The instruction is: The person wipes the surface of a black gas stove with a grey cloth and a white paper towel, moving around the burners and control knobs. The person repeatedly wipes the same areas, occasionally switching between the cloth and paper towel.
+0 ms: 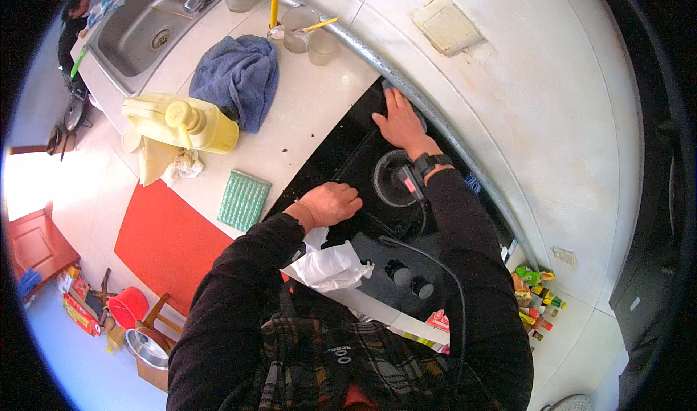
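My right hand [403,119] lies nearly flat on a grey cloth [421,118] at the far edge of a black glass cooktop [348,149], close to the wall. A dark band sits on that wrist. My left hand [335,201] is curled into a fist at the cooktop's near-left part; its palm is hidden, and nothing shows in it. Between the hands is a round burner [384,185], partly covered by a small black device [409,182] with a cord. Crumpled white paper [329,266] lies below my left hand, near two control knobs [411,280].
Left of the cooktop are a green scouring pad [244,199], a yellow jug [209,128] and a blue towel [237,76]. Cups [323,49] stand by a metal pipe [375,57] along the wall. A sink [144,35], a person [71,30] and a red mat [169,242] are farther left.
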Available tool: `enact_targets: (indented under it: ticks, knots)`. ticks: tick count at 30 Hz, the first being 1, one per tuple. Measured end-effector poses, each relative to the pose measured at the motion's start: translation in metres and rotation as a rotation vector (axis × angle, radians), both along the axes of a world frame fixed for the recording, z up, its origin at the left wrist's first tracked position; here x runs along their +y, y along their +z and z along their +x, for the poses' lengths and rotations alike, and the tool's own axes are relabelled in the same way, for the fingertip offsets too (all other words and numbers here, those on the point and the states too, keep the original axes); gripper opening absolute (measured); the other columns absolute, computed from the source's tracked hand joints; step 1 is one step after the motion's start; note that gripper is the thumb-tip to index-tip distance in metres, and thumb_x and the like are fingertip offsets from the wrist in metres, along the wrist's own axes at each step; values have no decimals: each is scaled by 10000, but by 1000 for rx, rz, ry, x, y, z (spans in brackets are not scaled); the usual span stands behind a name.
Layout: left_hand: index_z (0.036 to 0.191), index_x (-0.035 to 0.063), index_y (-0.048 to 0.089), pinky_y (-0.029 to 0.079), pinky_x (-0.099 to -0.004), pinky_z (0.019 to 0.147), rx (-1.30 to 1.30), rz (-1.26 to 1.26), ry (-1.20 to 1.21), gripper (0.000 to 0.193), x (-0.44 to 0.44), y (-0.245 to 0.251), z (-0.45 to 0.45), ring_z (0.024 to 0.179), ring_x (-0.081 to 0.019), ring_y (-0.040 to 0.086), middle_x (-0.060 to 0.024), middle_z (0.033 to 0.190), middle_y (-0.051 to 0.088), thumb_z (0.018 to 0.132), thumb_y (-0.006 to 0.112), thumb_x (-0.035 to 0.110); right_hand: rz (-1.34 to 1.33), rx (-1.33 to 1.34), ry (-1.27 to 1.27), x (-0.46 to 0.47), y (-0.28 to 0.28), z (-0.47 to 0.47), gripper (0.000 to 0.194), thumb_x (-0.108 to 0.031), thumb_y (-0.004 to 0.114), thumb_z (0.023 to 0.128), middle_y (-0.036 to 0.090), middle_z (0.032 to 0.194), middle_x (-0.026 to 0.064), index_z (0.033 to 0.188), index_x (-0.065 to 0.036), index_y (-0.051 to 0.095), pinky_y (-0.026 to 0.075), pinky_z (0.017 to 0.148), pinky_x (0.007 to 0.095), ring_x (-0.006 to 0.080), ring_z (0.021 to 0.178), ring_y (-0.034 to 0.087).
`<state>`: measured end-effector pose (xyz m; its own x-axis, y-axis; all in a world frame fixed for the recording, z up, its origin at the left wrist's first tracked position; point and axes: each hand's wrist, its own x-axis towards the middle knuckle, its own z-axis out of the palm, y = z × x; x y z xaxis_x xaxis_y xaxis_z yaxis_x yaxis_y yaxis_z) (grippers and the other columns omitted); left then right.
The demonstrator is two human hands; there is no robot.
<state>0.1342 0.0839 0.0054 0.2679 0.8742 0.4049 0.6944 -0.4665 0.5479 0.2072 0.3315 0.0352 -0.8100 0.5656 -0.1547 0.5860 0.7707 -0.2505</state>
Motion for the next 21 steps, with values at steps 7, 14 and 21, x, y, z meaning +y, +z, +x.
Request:
enact_targets:
  ticks: [7, 14, 21]
  knots:
    - [752, 63, 512, 495, -386, 596, 10, 23, 6, 165, -1, 4, 0, 707, -269, 574, -80, 739, 501, 749, 643, 163, -135, -214, -104, 17, 14, 79, 695, -419, 464, 959, 245, 1524, 257, 1446, 49, 302, 238, 1161, 400, 377, 1414, 250]
    - [772, 74, 536, 503, -366, 601, 37, 21, 9, 138, -1, 1, 0, 711, -248, 583, -68, 753, 522, 741, 633, 167, -81, -130, -17, 13, 10, 77, 677, -423, 425, 981, 247, 1511, 285, 1430, 70, 307, 238, 1155, 419, 410, 1405, 248]
    - [750, 74, 517, 499, -375, 594, 47, 17, 5, 156, 0, 0, 2, 703, -256, 580, -69, 740, 509, 732, 642, 166, -49, -68, -36, 19, -4, 56, 687, -415, 427, 987, 216, 1520, 296, 1443, 77, 279, 208, 1158, 419, 403, 1420, 215]
